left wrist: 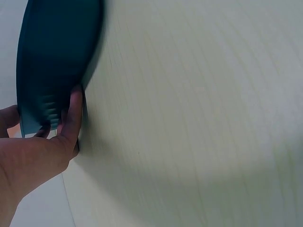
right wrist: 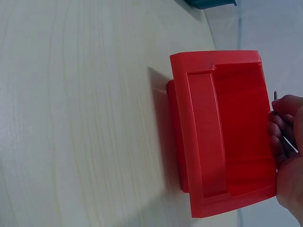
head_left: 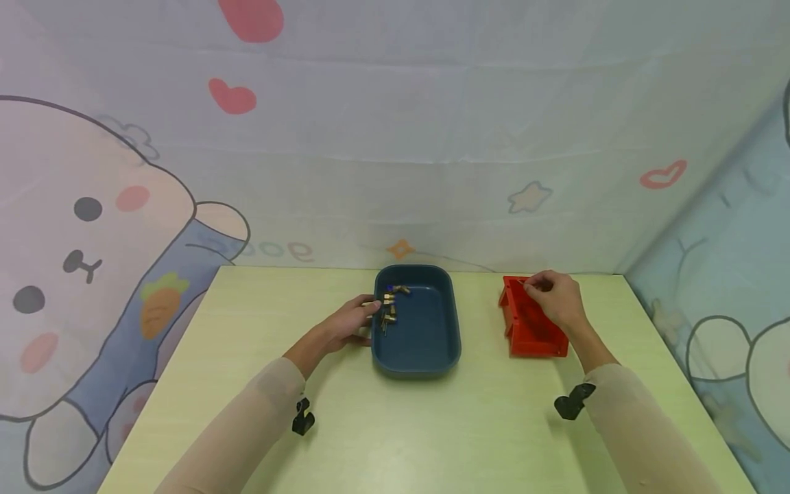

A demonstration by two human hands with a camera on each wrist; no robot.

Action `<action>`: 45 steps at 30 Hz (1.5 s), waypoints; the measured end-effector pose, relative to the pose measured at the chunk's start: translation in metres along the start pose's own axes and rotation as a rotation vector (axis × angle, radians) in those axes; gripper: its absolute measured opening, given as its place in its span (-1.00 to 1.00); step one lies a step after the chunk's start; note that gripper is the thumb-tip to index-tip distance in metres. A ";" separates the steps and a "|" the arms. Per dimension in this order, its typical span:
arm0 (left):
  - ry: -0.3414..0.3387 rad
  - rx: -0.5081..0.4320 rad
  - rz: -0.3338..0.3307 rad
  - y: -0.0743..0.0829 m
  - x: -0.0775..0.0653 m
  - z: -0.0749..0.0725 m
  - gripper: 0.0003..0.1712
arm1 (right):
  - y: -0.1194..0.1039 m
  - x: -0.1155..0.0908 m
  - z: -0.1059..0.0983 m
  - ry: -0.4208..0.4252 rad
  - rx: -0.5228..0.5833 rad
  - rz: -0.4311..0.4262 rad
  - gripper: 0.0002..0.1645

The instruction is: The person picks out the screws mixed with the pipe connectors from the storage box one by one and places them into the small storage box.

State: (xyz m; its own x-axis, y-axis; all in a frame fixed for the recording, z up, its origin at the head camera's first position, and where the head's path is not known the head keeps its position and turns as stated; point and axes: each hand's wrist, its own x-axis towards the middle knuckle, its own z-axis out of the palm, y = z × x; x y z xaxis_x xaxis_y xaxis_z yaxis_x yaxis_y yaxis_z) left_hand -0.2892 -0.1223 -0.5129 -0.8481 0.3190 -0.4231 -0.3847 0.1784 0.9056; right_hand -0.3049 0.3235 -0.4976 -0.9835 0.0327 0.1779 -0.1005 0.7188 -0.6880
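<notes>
My left hand grips the left wall of a dark blue plastic tray, its thumb over the rim. In the left wrist view the fingers lie against the outside of that tray. Several small brass fittings lie along the tray's left side, some with blue parts. Over the far part of a red plastic bin, my right hand pinches a thin pointed metal piece. Its tip sticks out past the thumb and forefinger, while the hand hides the rest.
Both containers stand on a pale wood-grain table, the bin to the right of the tray. A printed cloth hangs right behind the table's far edge. Black wrist mounts sit at both sleeves.
</notes>
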 end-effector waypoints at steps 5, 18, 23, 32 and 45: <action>0.004 0.001 -0.004 0.002 -0.002 -0.001 -0.34 | -0.001 0.001 0.001 -0.034 -0.009 0.008 -0.84; 0.001 -0.005 -0.002 0.008 -0.001 0.001 -0.33 | -0.001 0.002 0.002 -0.058 -0.051 -0.023 -0.87; 0.004 0.000 -0.010 0.006 -0.002 0.001 -0.33 | -0.001 0.001 0.003 -0.062 -0.052 -0.019 -0.86; -0.001 -0.001 -0.005 0.007 0.000 0.001 -0.33 | -0.002 0.000 0.003 -0.079 -0.040 0.009 -0.83; 0.002 0.006 -0.023 0.006 -0.002 0.000 -0.33 | 0.001 0.000 0.003 -0.071 -0.034 -0.031 -0.84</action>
State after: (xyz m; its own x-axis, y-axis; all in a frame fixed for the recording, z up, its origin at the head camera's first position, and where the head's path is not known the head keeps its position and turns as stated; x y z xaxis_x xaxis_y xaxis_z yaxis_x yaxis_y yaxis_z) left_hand -0.2898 -0.1215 -0.5070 -0.8397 0.3130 -0.4438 -0.4019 0.1915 0.8954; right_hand -0.3053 0.3218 -0.5002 -0.9883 -0.0386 0.1474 -0.1272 0.7418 -0.6584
